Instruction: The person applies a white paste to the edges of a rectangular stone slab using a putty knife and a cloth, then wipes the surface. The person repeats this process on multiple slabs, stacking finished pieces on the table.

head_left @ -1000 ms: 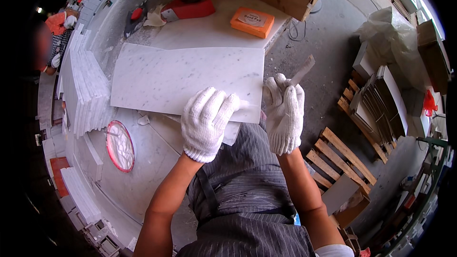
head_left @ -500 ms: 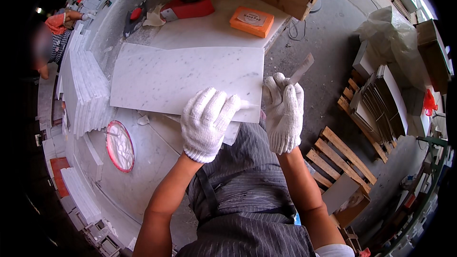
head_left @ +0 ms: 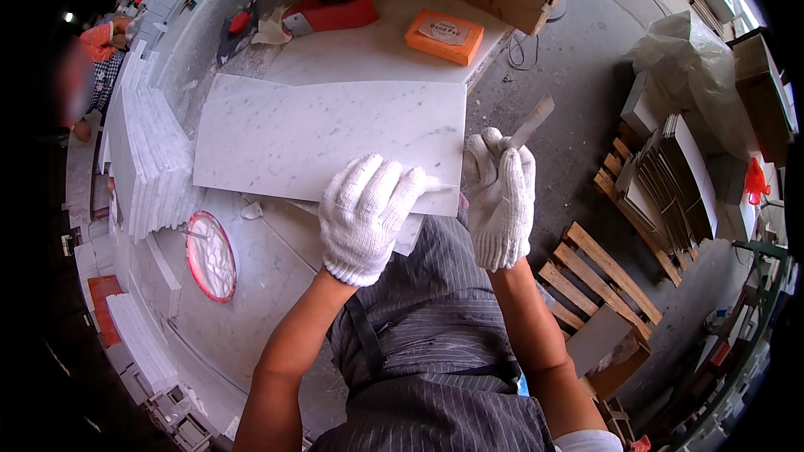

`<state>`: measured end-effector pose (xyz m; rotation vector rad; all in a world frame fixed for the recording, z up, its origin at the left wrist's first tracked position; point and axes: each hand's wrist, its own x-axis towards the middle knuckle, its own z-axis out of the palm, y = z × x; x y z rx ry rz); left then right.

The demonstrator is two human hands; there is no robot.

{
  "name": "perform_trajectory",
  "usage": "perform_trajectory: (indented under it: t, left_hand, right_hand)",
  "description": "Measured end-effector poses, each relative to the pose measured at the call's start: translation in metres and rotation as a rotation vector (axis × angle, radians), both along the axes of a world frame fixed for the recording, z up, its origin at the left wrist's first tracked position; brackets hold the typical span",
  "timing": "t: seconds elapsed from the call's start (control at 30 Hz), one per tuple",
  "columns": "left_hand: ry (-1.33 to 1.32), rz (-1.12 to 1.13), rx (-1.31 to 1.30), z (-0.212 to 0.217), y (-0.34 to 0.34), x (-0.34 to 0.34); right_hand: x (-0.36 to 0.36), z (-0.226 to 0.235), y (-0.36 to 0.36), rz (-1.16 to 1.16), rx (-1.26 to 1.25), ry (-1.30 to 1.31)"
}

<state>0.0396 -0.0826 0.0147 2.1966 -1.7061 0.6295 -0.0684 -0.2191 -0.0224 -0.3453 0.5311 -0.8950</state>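
1. Head view: a white, grey-veined rectangular marble slab [head_left: 331,142] lies flat on the pale stone workbench [head_left: 251,285].
2. The left hand [head_left: 366,218], in a white knit glove, presses fingers-together on the slab's near edge.
3. The right hand [head_left: 502,197], gloved alike, is clenched around a thin grey flat tool [head_left: 529,125] at the slab's near right corner.
4. Beyond the slab sits an orange rectangular pad [head_left: 445,36]; left of it, stacked white tiles [head_left: 151,163]; a red-rimmed round disc [head_left: 211,255] lies at its near left.

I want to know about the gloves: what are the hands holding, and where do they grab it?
The right hand grips a flat grey tool by its lower end. The left hand presses on the marble slab's near edge.
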Motion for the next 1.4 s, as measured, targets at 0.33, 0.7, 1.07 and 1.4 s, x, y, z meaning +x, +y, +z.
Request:
perform_trajectory:
  t: [0.33,0.7,1.07,1.4]
  left_hand:
    - [0.027,-0.006,-0.051,-0.002,-0.002,-0.001]
    - [0.225,0.131,-0.178,-0.005,0.003,-0.004]
    - [0.967,0.553,-0.611,0.005,0.121,-0.049]
    - [0.846,1.063,-1.057,0.004,0.275,-0.058]
  right_hand:
    - [0.000,-0.002,0.001,0.003,-0.013,0.013]
    - [-0.009,-0.021,-0.010,0.031,-0.041,-0.104]
    - [-0.038,0.002,-0.027,0.050,-0.220,0.117]
    - [0.022,0.105,0.075,0.635,-0.742,0.444]
